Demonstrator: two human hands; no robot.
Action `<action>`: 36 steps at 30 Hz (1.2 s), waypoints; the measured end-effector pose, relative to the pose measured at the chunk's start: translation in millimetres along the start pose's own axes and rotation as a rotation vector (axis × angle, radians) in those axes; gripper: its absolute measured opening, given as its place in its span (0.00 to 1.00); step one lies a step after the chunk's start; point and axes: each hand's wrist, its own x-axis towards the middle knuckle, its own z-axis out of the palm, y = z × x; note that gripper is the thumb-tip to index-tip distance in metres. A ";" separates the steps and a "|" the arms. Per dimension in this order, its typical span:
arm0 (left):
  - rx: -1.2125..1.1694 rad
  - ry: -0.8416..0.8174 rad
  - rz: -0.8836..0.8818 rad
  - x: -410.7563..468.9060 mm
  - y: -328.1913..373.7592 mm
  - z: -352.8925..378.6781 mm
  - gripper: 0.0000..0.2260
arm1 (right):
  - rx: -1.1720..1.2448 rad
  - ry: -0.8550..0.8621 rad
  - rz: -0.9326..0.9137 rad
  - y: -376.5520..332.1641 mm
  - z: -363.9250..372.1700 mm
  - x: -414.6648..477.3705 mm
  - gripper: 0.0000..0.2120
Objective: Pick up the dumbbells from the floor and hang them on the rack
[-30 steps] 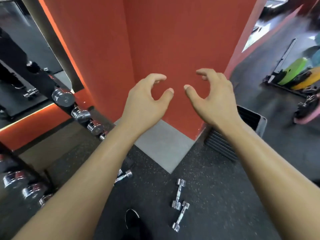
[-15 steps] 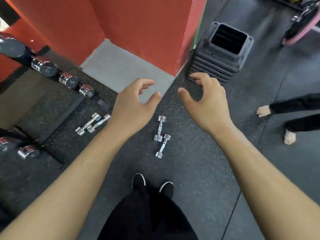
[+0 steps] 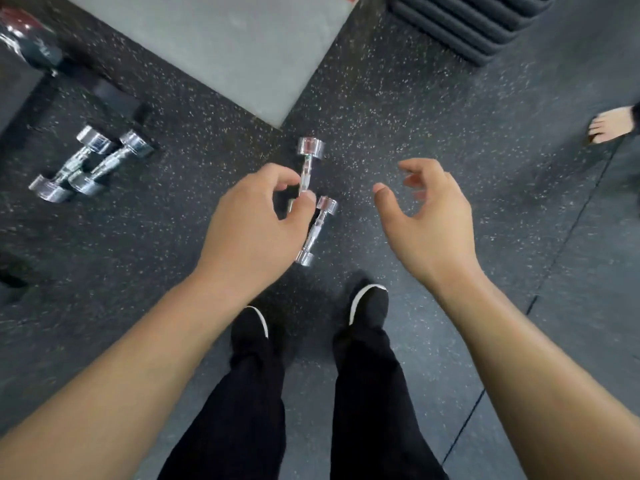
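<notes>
On the floor (image 3: 415, 116): a near pair of dumbbells (image 3: 317, 230) at centre, a left pair (image 3: 110, 161) well apart from it. The left hand (image 3: 252, 220) hovers over the near pair, grip half-curled, seemingly not yet on a handle; the right hand (image 3: 429, 216) shows a wide, empty grip. Nothing lifted; all hanging remains.

Stacked steps (image 3: 460, 26), grey slab (image 3: 225, 39), bare foot (image 3: 611, 128)

Both arms were bare and reached forward and down, converging toward the centre of the view. The left hand (image 3: 252, 226) was presented back-up, with its fingers curled in a loose arc and the thumb tip close to the index finger. The right hand (image 3: 433, 226) matched this pose, thumb spread wider from the curled fingers. Both hands held nothing.
</notes>
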 end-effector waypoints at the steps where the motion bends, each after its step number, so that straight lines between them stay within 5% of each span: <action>1: 0.008 -0.001 -0.029 8.0 -19.7 23.5 0.05 | 0.005 -0.013 0.008 19.6 23.3 10.0 0.20; 13: -0.038 -0.156 -0.616 95.8 -220.2 264.2 0.29 | -0.123 -0.285 -0.013 207.4 257.9 121.9 0.22; 18: 0.026 -0.025 -0.554 113.6 -257.1 313.6 0.26 | -0.006 -0.329 0.191 240.2 317.9 139.1 0.24; 23: 0.105 -0.175 -0.413 136.0 -276.4 340.2 0.22 | 0.282 -0.320 0.532 250.7 355.3 161.9 0.41; 27: 0.236 -0.270 -0.332 155.8 -285.0 352.4 0.25 | 0.474 -0.353 0.621 248.7 377.1 177.2 0.51; 36: 0.271 -0.383 -0.329 171.5 -293.5 356.7 0.19 | 0.656 -0.361 0.728 244.4 389.1 190.8 0.32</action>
